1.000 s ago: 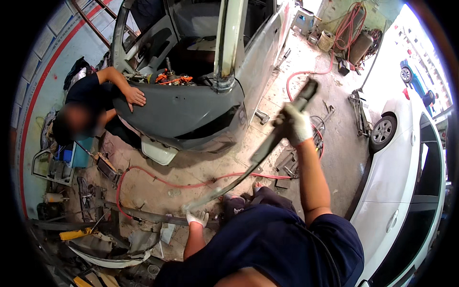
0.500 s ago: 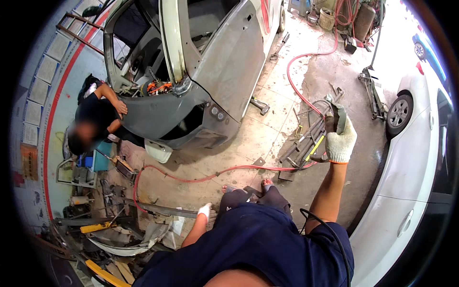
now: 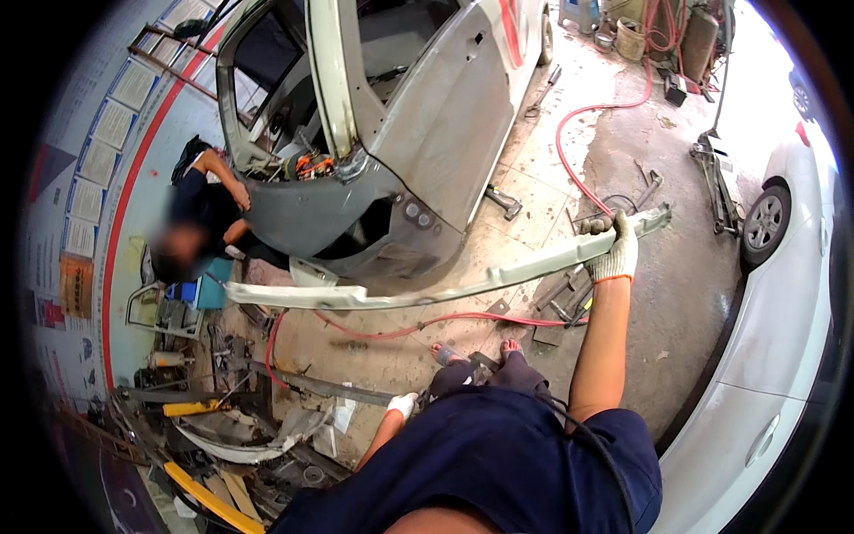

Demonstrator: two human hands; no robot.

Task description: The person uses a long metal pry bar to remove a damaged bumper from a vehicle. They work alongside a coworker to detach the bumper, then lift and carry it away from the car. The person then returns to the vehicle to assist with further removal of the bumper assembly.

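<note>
My right hand (image 3: 616, 249), in a knitted work glove, is closed around a long pale grey-green metal strip (image 3: 534, 264), which looks like a car body panel piece. Stretching nearly level across my view, the strip passes in front of the rear of a stripped grey car body (image 3: 427, 133). Its left end reaches close to a crouching person (image 3: 191, 209), whose hands rest on the car's rear panel. My left hand (image 3: 404, 406), gloved in white, hangs low by my hip, and its fingers are too small to make out.
A red hose (image 3: 569, 142) winds over the floor. Hammers and bars (image 3: 565, 294) lie beneath the strip's right part. A floor jack (image 3: 716, 182) and a white car (image 3: 765, 356) stand on the right. Scrap body parts (image 3: 240, 436) pile up at lower left.
My right hand has turned the metal strip, seen nearly end-on before, so its length now spans my view. My view has shifted slightly left.
</note>
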